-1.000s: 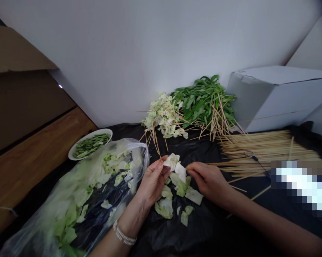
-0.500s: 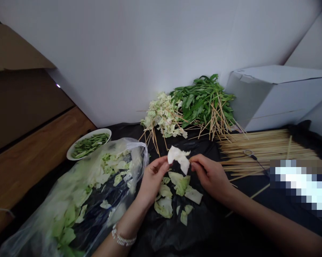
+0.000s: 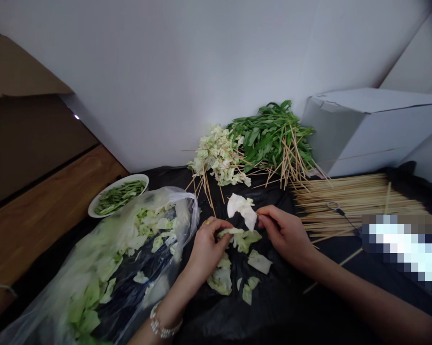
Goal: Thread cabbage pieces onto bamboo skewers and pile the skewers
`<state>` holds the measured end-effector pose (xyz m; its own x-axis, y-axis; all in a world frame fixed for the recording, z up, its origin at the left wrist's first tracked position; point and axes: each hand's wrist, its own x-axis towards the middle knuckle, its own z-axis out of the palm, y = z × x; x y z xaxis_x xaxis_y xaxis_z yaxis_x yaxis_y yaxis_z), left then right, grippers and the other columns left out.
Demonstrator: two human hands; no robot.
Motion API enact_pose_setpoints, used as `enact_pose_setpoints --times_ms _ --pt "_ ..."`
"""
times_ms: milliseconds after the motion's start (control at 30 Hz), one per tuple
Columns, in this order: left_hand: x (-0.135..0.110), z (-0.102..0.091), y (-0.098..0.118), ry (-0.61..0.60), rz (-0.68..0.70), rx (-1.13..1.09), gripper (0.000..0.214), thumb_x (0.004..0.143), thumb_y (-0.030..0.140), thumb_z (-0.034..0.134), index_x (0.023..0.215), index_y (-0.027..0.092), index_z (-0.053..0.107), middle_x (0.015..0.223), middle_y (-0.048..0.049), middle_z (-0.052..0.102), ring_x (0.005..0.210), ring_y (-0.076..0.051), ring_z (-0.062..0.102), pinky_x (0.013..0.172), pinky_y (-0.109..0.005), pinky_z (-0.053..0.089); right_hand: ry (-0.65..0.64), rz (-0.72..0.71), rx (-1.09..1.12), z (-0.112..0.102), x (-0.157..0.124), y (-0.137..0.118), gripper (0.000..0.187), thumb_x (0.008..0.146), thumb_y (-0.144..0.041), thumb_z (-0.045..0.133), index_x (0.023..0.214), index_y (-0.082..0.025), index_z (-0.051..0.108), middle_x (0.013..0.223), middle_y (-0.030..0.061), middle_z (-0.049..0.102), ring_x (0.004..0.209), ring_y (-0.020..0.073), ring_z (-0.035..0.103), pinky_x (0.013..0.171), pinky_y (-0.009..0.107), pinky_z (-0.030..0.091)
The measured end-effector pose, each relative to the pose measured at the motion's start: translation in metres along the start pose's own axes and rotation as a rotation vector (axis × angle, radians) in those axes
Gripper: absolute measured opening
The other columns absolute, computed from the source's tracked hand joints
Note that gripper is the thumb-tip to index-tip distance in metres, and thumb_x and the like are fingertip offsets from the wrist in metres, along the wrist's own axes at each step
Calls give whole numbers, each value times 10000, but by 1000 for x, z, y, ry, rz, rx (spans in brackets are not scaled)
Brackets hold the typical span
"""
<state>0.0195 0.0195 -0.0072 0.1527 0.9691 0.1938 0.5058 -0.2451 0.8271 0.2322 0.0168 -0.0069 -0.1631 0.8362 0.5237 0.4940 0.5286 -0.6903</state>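
My right hand (image 3: 282, 233) pinches a thin wooden skewer with white cabbage pieces (image 3: 242, 209) threaded on its tip, held just above the black sheet (image 3: 237, 316). My left hand (image 3: 209, 247) is lower, its fingers closed on a green cabbage leaf (image 3: 242, 238) from the small loose pile (image 3: 223, 275) in front of me. A clear plastic bag of cut cabbage (image 3: 119, 254) lies to the left of that hand.
Finished cabbage skewers (image 3: 219, 155) and leafy green skewers (image 3: 273, 139) lie by the wall. A stack of bare bamboo skewers (image 3: 352, 201) is at the right, a white box (image 3: 374, 129) behind it. A white bowl of sliced greens (image 3: 119, 194) sits at the left.
My left hand let go of the white cabbage on the skewer and dropped to the pile, closing on a green leaf. My right hand kept the skewer almost still.
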Motion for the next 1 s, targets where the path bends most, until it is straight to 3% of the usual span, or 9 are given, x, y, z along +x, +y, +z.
enact_pose_setpoints --times_ms 100,200,367,567,767,900,1000 --pt "3 0 0 68 -123 -265 81 729 202 724 802 185 694 742 -6 647 660 -141 548 628 -239 396 1 5 -6 -1 1 -1 171 952 -227 430 866 -219 578 722 4 625 638 135 575 618 243 430" --pt "5 -1 4 79 -236 -480 167 695 254 774 773 171 652 664 22 610 599 -110 516 582 -210 387 9 16 4 -1 1 -3 172 945 -227 438 828 -222 564 679 -10 599 605 127 553 599 239 422" --pt "3 -1 13 32 -317 -634 255 696 319 798 860 162 682 753 -7 673 622 -104 564 569 -191 419 23 174 119 -4 5 -3 173 934 -289 476 839 -218 602 640 -15 588 566 127 537 522 239 401" --pt "-4 5 18 -91 -236 -595 191 705 289 802 837 160 751 702 -22 700 595 -108 572 568 -194 446 -132 275 236 -9 9 -3 186 822 -348 659 935 -202 683 623 -25 601 539 123 525 485 238 407" --pt "-10 11 22 -157 -161 -517 127 735 254 772 840 186 791 765 -39 734 658 -145 611 618 -219 492 -267 248 312 -2 3 -9 200 761 -294 739 948 -227 714 881 12 683 747 146 593 637 259 449" --pt "-13 14 17 -118 -197 -450 180 691 272 805 837 172 774 734 -32 719 584 -143 611 542 -224 513 -331 320 331 4 -1 -12 67 787 -256 690 793 -192 670 687 -28 631 624 114 518 566 229 379" --pt "-14 13 18 -102 -235 -456 211 663 292 824 801 156 741 725 -23 709 550 -137 618 510 -228 529 -342 353 321 4 -1 -14 129 786 -287 685 732 -180 638 623 -44 570 576 96 447 528 221 320"
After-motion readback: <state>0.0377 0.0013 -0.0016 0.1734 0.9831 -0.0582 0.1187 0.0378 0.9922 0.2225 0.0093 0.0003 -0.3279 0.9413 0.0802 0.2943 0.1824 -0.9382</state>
